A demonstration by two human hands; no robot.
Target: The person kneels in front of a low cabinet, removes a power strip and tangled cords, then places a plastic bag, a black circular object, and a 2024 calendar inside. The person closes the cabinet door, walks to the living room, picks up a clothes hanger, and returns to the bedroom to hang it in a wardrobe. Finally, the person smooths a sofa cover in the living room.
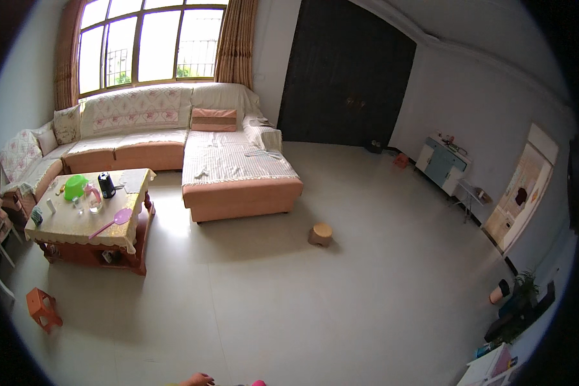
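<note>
At the bottom edge, only part of my left hand (200,379) shows, low over the tiled floor (280,309). Nothing can be made out in it, and its fingers are too cut off to judge. Close to its right lies a small pink thing (259,383), mostly out of frame. My right hand is out of view. Farther ahead on the floor stands a low round stool (321,235) with a tan top. To the left, a cloth-covered coffee table (77,224) bears a green plastic basin (75,187), a pitcher (93,199), a black canister (106,185) and a pink fly swatter (120,217).
An L-shaped sofa (241,195) with fabric covers runs below the window (157,46). An orange plastic stool (43,309) stands at left. Beyond are dark double doors (347,72). Along the right wall are a cabinet (441,166), a doorway (518,198) and a potted plant (526,284).
</note>
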